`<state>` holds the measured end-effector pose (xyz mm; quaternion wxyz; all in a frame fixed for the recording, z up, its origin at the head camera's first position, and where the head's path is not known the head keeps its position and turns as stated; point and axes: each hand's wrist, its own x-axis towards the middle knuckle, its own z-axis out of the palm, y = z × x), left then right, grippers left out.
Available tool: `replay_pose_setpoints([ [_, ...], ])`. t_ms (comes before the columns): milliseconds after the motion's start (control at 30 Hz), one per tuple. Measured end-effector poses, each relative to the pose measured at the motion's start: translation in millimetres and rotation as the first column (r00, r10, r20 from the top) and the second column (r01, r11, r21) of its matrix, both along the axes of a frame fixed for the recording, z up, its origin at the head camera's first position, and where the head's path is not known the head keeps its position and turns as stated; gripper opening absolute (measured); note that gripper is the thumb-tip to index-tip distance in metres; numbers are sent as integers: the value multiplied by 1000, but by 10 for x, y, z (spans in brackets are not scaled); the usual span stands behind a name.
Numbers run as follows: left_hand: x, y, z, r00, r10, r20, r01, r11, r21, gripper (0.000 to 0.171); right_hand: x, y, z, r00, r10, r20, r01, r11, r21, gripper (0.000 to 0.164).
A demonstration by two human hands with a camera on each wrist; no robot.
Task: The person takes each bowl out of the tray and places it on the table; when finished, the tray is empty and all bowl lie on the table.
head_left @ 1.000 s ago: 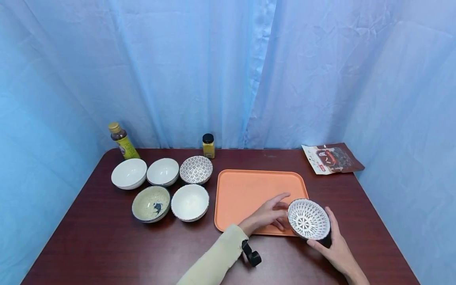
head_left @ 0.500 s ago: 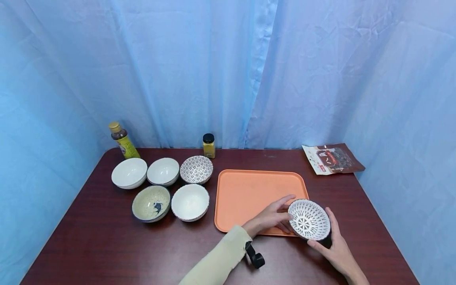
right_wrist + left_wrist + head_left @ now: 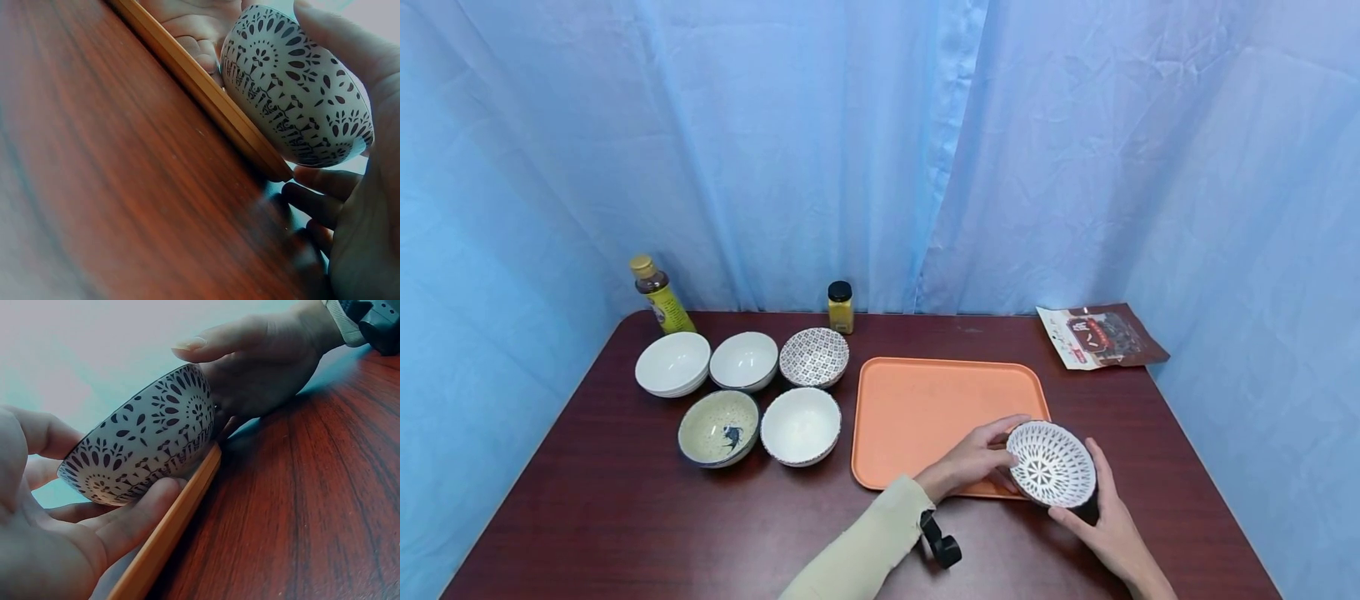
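Note:
A small bowl (image 3: 1051, 463), its white inside marked with radiating dark petals, is held between both hands over the near right corner of the orange tray (image 3: 917, 408). My left hand (image 3: 966, 458) grips its left side, with fingers at the rim and below. On the right side, my right hand (image 3: 1107, 518) holds it between the thumb in front and the fingers behind. In the left wrist view the white outer wall of the bowl (image 3: 144, 434) shows dark floral patterns. Its base sits close over the tray's edge (image 3: 215, 103) in the right wrist view.
To the tray's left stand several bowls, among them a speckled one (image 3: 715, 425), a plain white one (image 3: 801, 425) and a patterned one (image 3: 813, 357). Behind them are a sauce bottle (image 3: 662, 298) and a black-capped jar (image 3: 840, 308). A snack packet (image 3: 1101, 335) lies back right.
My left hand has moved right onto the bowl, its fingers now on the left side of the rim. The right hand and the bowl have hardly moved.

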<state>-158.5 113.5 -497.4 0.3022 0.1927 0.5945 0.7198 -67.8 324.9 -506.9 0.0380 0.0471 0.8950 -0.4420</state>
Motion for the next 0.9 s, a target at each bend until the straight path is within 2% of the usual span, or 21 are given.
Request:
replay_pose_setpoints([
  [200,1,-7,-9,1000,20,19,-21,999,37,67,0,-6,5,1000,1,-2,-1,1000,-4,113],
  [567,-61,-137,4,996,79,43,-81,996,26,65,-8,8,13,999,30,-19,-30,999,10,113],
  [733,-114,-249,41,994,98,51,-99,995,29,66,17,11,-12,994,59,-92,-60,998,-13,104],
  [900,-153,-376,103,989,140,42,-141,990,4,65,24,-13,-46,982,81,-173,-80,997,15,97],
])
